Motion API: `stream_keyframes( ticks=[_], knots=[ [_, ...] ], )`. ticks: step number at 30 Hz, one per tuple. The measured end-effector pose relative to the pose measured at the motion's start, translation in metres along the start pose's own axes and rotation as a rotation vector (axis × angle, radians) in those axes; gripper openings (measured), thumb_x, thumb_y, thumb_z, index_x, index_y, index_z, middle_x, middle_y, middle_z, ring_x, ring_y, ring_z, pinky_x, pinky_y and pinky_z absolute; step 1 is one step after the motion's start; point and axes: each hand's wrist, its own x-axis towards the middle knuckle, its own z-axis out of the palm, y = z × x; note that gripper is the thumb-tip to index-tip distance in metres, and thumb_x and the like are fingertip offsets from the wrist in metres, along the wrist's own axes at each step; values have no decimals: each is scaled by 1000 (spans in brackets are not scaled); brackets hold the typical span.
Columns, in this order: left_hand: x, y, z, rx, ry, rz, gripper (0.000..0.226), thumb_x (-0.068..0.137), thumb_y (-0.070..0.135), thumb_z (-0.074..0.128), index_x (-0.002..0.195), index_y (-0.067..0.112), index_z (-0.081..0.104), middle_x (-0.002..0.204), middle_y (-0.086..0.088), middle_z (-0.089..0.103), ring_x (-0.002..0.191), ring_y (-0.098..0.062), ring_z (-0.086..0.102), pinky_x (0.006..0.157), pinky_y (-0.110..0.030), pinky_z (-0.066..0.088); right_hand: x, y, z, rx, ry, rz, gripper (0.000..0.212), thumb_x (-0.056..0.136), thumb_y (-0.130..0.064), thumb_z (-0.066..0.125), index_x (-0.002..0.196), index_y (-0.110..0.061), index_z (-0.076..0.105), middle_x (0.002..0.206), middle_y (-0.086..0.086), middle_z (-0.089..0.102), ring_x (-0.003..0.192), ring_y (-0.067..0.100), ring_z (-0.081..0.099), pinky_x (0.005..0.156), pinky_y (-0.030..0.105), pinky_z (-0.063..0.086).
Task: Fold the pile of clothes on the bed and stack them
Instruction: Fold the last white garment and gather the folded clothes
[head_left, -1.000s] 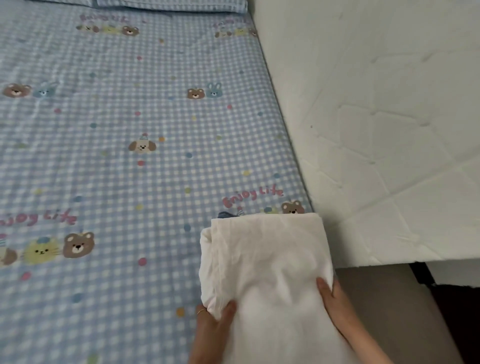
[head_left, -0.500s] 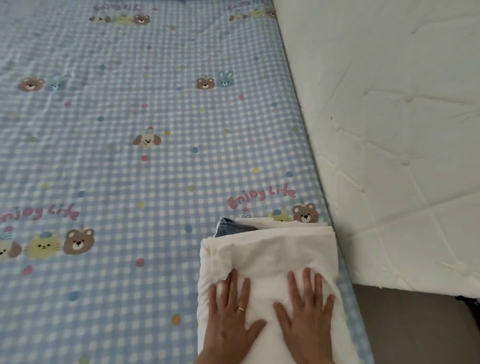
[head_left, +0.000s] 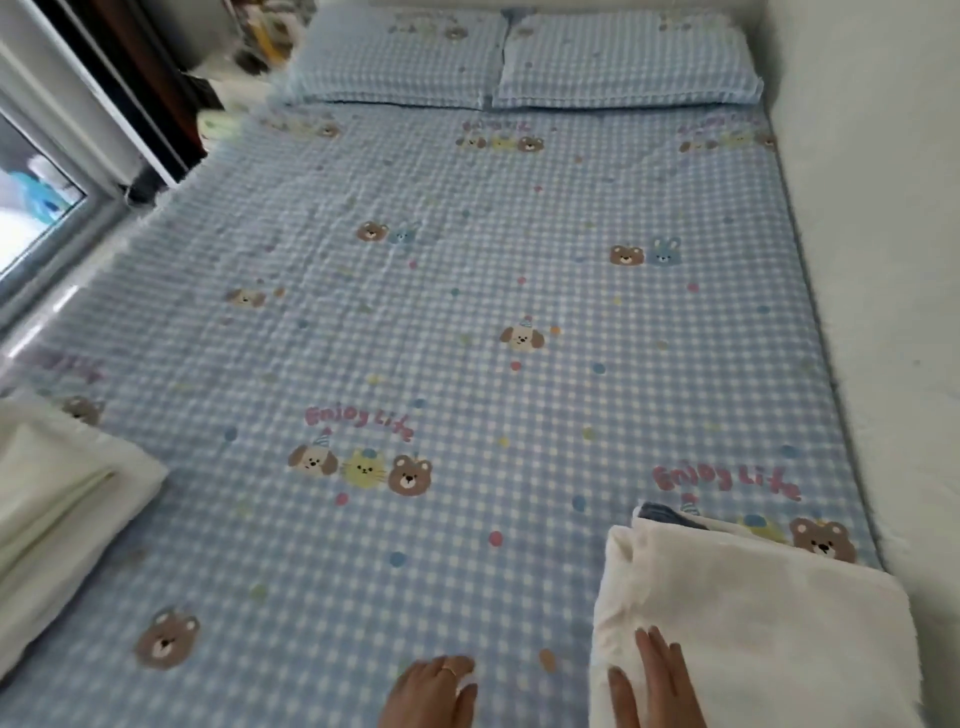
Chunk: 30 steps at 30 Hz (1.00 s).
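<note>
A folded white garment (head_left: 753, 623) lies at the bed's near right corner, on top of a stack; a strip of blue denim (head_left: 670, 514) peeks out from under its far edge. My right hand (head_left: 657, 680) rests flat on the white garment's near left part, fingers straight. To the left of the stack, my left hand (head_left: 436, 691), wearing a ring, rests on the bed sheet (head_left: 415, 338) with loosely curled fingers and holds nothing. A pale cream and white heap of cloth (head_left: 62, 509) lies at the bed's left edge.
The blue checked sheet with bear prints spreads across the bed. Two matching pillows (head_left: 519, 57) lie at the head. A white padded wall (head_left: 872, 260) runs along the right side. A window frame (head_left: 62, 171) stands at the left.
My left hand has come off the white garment and dropped onto the sheet to its left. My right hand stays flat on it. The view has swung up and left, showing the whole bed.
</note>
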Motion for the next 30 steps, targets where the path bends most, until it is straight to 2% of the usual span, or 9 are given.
stream_keyframes(
  ticks=[3,6,8,10,14,19,25,27,30],
  knots=[
    [-31,-107,-70,-44,131,-242,42,91,38,56,132,29,52,132,10,55,121,-5,51,102,-17,37,0,-78,57,84,-140,-88,42,93,-39,54,110,-3,67,120,-3,67,127,-28,10,94,6,36],
    [-57,-212,-132,-63,129,-411,39,91,32,58,129,24,53,131,3,56,120,-11,53,103,-25,40,-4,-156,118,-23,-347,-33,58,70,-43,79,99,5,68,108,12,71,112,-8,56,78,5,45],
    [-68,-271,-170,-15,98,-495,40,93,30,54,132,21,50,135,-2,53,123,-16,50,103,-26,38,-7,-205,160,-37,-483,-4,73,84,-42,67,138,-1,41,147,15,39,133,11,42,97,17,41],
    [-77,-317,-208,61,190,-522,34,86,20,64,119,16,62,125,-8,62,113,-25,59,93,-34,45,-15,-259,200,54,-591,103,61,99,-45,35,150,-23,12,159,-4,7,146,9,11,111,18,22],
    [-79,-389,-273,25,468,-451,30,74,-3,72,104,4,70,113,-17,66,101,-41,62,84,-49,50,-28,-366,273,119,-687,174,57,99,-47,30,149,-26,12,158,-6,9,143,8,18,110,19,25],
    [-47,-469,-352,36,622,-317,41,83,8,67,123,4,58,138,-17,48,126,-37,45,97,-49,42,-38,-487,360,321,-750,314,71,94,-54,37,151,-25,6,159,-3,10,142,12,22,113,27,20],
    [37,-564,-403,-21,346,-466,104,78,61,59,150,11,4,158,-12,4,146,-26,6,117,-41,17,-18,-547,445,485,-497,597,104,83,-54,59,149,-5,-4,156,17,11,143,26,19,115,39,25],
    [60,-596,-405,-77,199,-524,114,70,69,62,149,11,5,156,-11,18,143,-27,19,114,-41,25,-9,-539,461,525,-419,715,101,79,-50,65,146,-1,9,152,19,23,140,28,27,113,39,26],
    [79,-642,-400,-345,12,-631,112,47,80,70,134,20,32,127,-2,55,114,-24,55,96,-41,48,-5,-526,477,579,-456,793,99,76,-53,66,146,-9,13,149,13,31,136,24,35,112,35,29]
  ],
)
